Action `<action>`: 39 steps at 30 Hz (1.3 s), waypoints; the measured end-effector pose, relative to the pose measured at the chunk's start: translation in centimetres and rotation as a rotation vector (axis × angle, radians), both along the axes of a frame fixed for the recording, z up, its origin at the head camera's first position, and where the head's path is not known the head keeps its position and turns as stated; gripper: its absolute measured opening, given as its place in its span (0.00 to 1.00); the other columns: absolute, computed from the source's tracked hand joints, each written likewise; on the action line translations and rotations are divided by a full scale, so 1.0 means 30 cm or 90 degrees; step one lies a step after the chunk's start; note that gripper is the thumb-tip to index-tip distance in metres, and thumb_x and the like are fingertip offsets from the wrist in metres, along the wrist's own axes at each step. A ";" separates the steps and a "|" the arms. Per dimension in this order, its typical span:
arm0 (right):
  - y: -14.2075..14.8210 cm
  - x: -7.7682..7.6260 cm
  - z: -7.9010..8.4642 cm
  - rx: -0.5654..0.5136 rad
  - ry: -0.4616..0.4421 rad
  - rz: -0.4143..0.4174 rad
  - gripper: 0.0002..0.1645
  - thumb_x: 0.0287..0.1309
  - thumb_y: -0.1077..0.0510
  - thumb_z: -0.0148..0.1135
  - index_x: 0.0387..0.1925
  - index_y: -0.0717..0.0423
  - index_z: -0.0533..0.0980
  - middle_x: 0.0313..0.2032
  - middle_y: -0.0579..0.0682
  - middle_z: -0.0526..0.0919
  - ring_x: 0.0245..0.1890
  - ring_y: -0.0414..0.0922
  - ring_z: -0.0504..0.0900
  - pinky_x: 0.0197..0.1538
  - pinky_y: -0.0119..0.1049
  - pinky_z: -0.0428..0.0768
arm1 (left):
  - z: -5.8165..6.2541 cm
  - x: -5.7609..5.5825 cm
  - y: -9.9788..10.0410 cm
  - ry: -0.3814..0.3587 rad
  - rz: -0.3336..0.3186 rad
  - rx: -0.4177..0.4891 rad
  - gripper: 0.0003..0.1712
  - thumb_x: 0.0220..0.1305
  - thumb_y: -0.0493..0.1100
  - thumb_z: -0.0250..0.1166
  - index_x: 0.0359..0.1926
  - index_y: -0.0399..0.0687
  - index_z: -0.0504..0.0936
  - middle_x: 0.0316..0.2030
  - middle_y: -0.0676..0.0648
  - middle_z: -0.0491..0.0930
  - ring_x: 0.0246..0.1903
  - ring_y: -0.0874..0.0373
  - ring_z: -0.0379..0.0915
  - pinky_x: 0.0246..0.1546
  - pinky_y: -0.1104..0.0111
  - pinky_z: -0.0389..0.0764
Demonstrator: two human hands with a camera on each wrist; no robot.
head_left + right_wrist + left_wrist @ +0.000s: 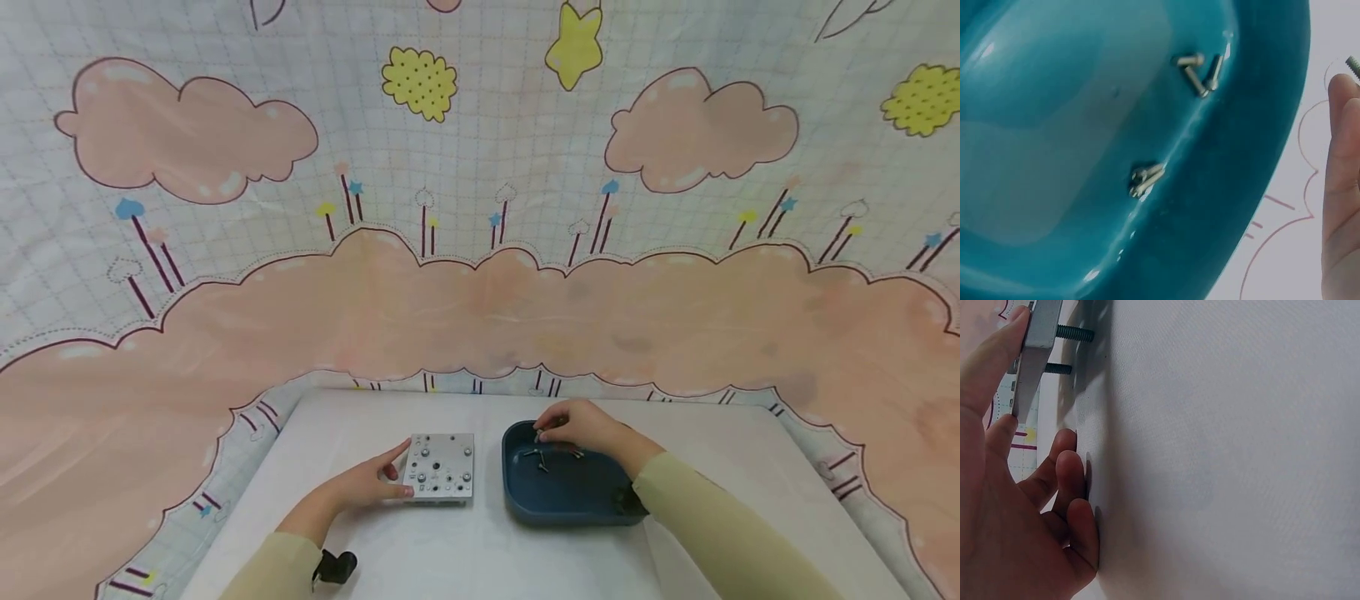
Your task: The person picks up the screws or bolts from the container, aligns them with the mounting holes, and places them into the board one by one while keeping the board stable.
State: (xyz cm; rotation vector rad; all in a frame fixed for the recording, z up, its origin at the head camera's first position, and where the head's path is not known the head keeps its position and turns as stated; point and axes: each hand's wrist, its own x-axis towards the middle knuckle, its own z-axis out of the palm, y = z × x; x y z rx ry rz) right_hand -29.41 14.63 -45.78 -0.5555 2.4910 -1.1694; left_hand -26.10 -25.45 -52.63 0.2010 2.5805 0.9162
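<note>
A square silver metal plate (442, 462) with several holes and bolt heads is on the white table left of centre. My left hand (365, 483) holds it by the left side, thumb and a finger spread along its edges. Threaded bolts (1074, 333) stick out from the underside of the plate in the left wrist view, and the other fingers rest curled on the table. Over the back left of a dark blue tray (570, 515), my right hand (585, 425) pinches a small screw (1354, 65), whose threaded end shows past the fingertips.
Several loose screws (1194, 80) lie in two small groups inside the tray. The white table (375, 550) reaches back to a patterned cloth (480, 317) hanging behind it. Black wrist cameras (335, 567) sit below each hand.
</note>
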 end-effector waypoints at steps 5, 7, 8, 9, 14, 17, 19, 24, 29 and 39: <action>-0.062 -0.008 0.002 0.000 0.014 0.017 0.12 0.61 0.55 0.69 0.44 0.55 0.85 0.31 0.49 0.84 0.25 0.52 0.79 0.29 0.38 0.77 | -0.006 0.003 -0.006 0.005 0.003 -0.002 0.58 0.50 0.62 0.76 0.77 0.61 0.55 0.43 0.48 0.71 0.39 0.52 0.66 0.44 0.55 0.67; -0.096 -0.008 0.010 0.003 0.009 0.020 0.10 0.61 0.55 0.69 0.44 0.52 0.85 0.30 0.49 0.84 0.25 0.51 0.79 0.30 0.38 0.76 | -0.007 0.005 -0.009 0.008 0.006 -0.003 0.58 0.50 0.61 0.76 0.77 0.61 0.56 0.42 0.48 0.71 0.39 0.53 0.66 0.44 0.55 0.68; -0.114 -0.007 0.014 0.001 0.006 0.022 0.10 0.61 0.55 0.68 0.43 0.51 0.85 0.31 0.48 0.84 0.26 0.51 0.79 0.30 0.38 0.77 | -0.007 0.005 -0.010 0.008 0.008 -0.002 0.58 0.50 0.61 0.76 0.77 0.61 0.56 0.42 0.48 0.70 0.40 0.53 0.66 0.44 0.55 0.67; -0.132 -0.005 0.020 -0.004 0.003 0.025 0.09 0.61 0.56 0.68 0.43 0.51 0.85 0.32 0.48 0.84 0.27 0.51 0.79 0.31 0.38 0.78 | -0.007 0.007 -0.012 0.009 0.009 -0.002 0.58 0.50 0.60 0.76 0.77 0.61 0.56 0.42 0.48 0.70 0.39 0.53 0.66 0.44 0.55 0.68; -0.224 -0.002 0.029 -0.016 0.000 0.043 0.07 0.62 0.56 0.68 0.41 0.47 0.86 0.33 0.44 0.84 0.30 0.51 0.82 0.34 0.40 0.80 | -0.007 0.014 -0.016 0.009 0.011 -0.003 0.57 0.51 0.59 0.76 0.77 0.61 0.56 0.42 0.48 0.71 0.39 0.52 0.66 0.44 0.54 0.68; -0.281 -0.004 0.025 -0.012 -0.002 0.053 0.06 0.62 0.56 0.68 0.41 0.46 0.85 0.32 0.44 0.83 0.32 0.53 0.83 0.36 0.42 0.81 | -0.003 0.017 -0.014 0.008 0.011 -0.003 0.57 0.51 0.59 0.76 0.77 0.60 0.56 0.42 0.49 0.71 0.39 0.53 0.66 0.45 0.54 0.68; -0.320 -0.005 0.019 -0.008 -0.002 0.059 0.06 0.61 0.57 0.68 0.41 0.48 0.86 0.32 0.44 0.83 0.33 0.55 0.83 0.36 0.43 0.81 | -0.003 0.018 -0.013 0.006 0.011 -0.001 0.57 0.50 0.59 0.76 0.77 0.60 0.56 0.42 0.49 0.71 0.39 0.53 0.66 0.44 0.54 0.68; -0.407 -0.006 0.005 0.017 0.000 0.084 0.08 0.60 0.61 0.68 0.42 0.55 0.86 0.31 0.44 0.82 0.35 0.54 0.84 0.37 0.43 0.82 | -0.007 0.016 -0.014 -0.002 0.013 0.002 0.57 0.50 0.60 0.76 0.77 0.60 0.56 0.42 0.49 0.71 0.38 0.54 0.66 0.42 0.57 0.67; -0.473 -0.008 -0.002 0.050 0.000 0.097 0.07 0.60 0.61 0.69 0.40 0.54 0.86 0.29 0.44 0.81 0.30 0.48 0.83 0.37 0.41 0.82 | -0.009 0.011 -0.015 -0.005 0.008 0.002 0.58 0.50 0.61 0.76 0.77 0.62 0.56 0.41 0.50 0.71 0.38 0.54 0.66 0.41 0.58 0.67; -0.562 -0.025 -0.029 0.174 0.039 0.119 0.05 0.58 0.61 0.69 0.35 0.47 0.84 0.26 0.43 0.79 0.25 0.39 0.75 0.32 0.31 0.74 | -0.004 0.001 -0.003 -0.009 0.001 -0.007 0.58 0.50 0.63 0.75 0.78 0.65 0.55 0.41 0.50 0.71 0.38 0.54 0.67 0.42 0.57 0.68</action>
